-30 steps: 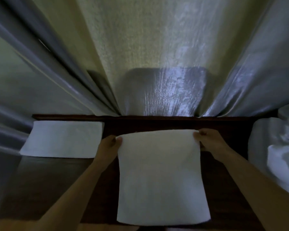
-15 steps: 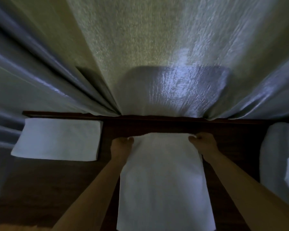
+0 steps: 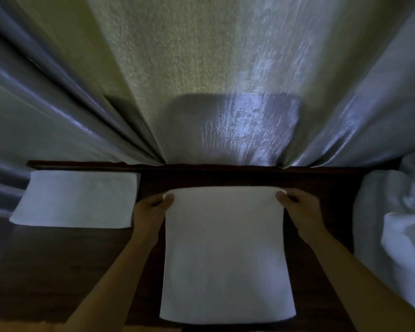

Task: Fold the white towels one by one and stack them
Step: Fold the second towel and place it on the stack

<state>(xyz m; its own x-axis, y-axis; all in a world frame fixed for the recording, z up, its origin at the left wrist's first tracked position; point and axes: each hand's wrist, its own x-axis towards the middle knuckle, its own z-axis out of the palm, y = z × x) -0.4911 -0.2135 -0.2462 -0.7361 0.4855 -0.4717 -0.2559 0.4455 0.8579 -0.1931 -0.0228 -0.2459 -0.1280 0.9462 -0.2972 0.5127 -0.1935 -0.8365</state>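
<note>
A white towel (image 3: pixel 225 255) lies lengthwise in the middle of a dark wooden table (image 3: pixel 58 271), reaching from near the far edge to the near edge. My left hand (image 3: pixel 151 212) pinches its far left corner, thumb on top. My right hand (image 3: pixel 297 207) pinches the far right corner the same way. A folded white towel (image 3: pixel 79 200) lies flat at the far left of the table. A heap of crumpled white towels (image 3: pixel 393 236) fills the right side.
Pale curtains (image 3: pixel 225 92) hang right behind the table's far edge (image 3: pixel 225 167) and drape down to it. The light is dim. Bare dark wood shows at the near left, between the folded towel and my left forearm.
Both hands kept their hold on the far corners and drew them a little nearer to me. The towel's far edge now lies straighter and flatter.
</note>
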